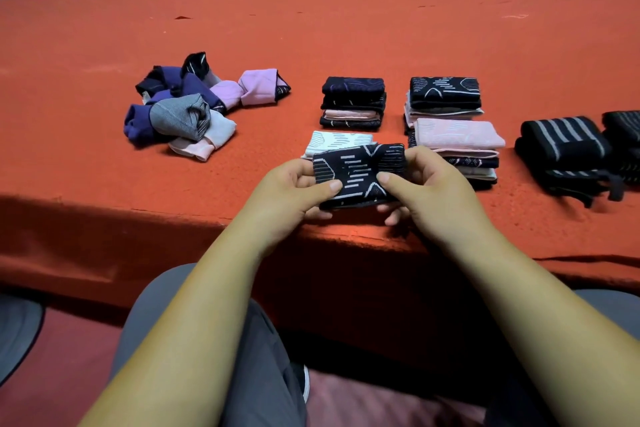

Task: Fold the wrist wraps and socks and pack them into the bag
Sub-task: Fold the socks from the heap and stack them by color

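Head view: we judged the folding step in hand, with one dark patterned sock (358,172) held folded just above the near edge of the tabletop (346,28). Our left hand (294,191) gripped its left end, our right hand (426,187) its right end. Thumbs lay on top and the other fingers (394,218) curled beneath, so the sock sat pinched between them. It overlapped a white sock (337,140); whether the two touched, we could not tell. Three folded stacks (353,102) stood just beyond, a loose pile (187,107) lay far left, and the wrist wraps (564,149) far right. No bag showed. Next move, in our judgement: set the sock flat and square on a stack, then reach for the pile.
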